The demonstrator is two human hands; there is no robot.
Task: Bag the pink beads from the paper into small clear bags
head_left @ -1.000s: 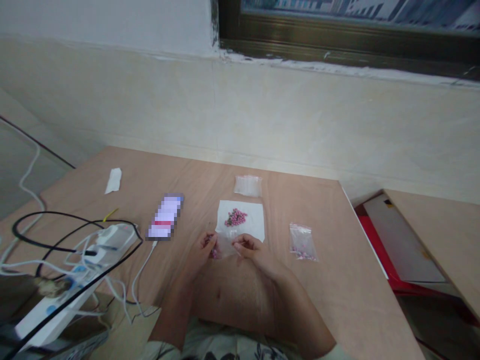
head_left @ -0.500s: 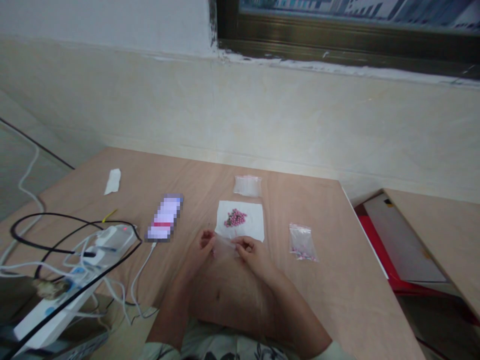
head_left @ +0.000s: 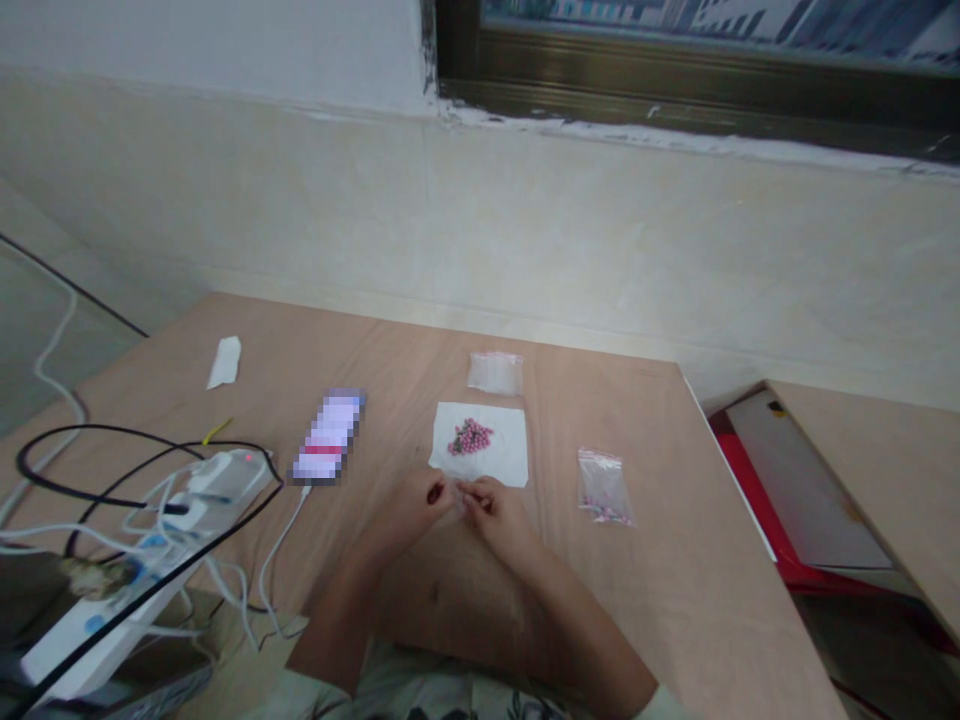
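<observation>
My left hand and my right hand meet just below a white sheet of paper. Both are closed, their fingertips pinching a small clear plastic bag between them. Fingers cover most of this bag, so its contents are hard to make out. On the paper lies a pile of small pink and dark green beads. To the right of my right hand, a clear zip bag lies flat with pink bits at its bottom. Beyond the paper lie clear plastic bags, apparently stacked.
A phone with a charging cable lies left of the paper. At the left edge, a white power strip sits among tangled cables. A white paper scrap lies farther back. A wall with a window frame rises behind the table.
My hands have come closer together, the left moving right towards the right one. The clear bag, stretched between them before, is now mostly covered by my fingers.
</observation>
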